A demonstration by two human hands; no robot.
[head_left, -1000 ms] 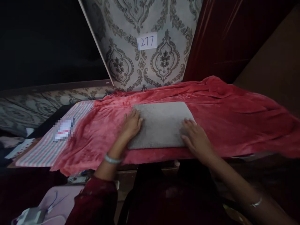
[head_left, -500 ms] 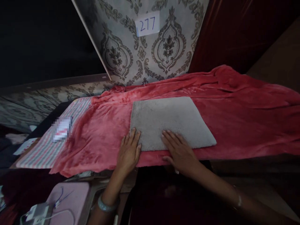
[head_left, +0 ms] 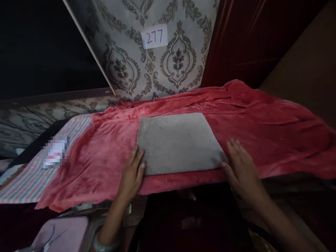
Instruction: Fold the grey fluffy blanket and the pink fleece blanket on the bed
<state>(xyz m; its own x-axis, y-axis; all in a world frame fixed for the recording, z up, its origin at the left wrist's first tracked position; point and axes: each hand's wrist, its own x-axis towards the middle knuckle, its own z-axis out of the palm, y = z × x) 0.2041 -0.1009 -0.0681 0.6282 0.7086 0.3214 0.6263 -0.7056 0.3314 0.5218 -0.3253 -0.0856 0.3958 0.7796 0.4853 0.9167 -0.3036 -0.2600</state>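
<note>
- I see the grey cloth (head_left: 178,145) lying flat on the red blanket (head_left: 110,150), near its front edge and between my hands.
- My left hand (head_left: 132,175) is unclenched, fingers extended along the cloth's left edge by the near corner, grasping nothing.
- My right hand (head_left: 243,171) is released too, fingers outstretched over the blanket, thumb at the cloth's near right corner; I cannot tell whether it touches.
- Left of the blanket I have a striped cloth (head_left: 26,182) bearing a pixelated item (head_left: 55,153).
- Behind, I see patterned wallpaper (head_left: 178,63) with a "277" label (head_left: 154,36), beside a dark screen (head_left: 47,49).
</note>
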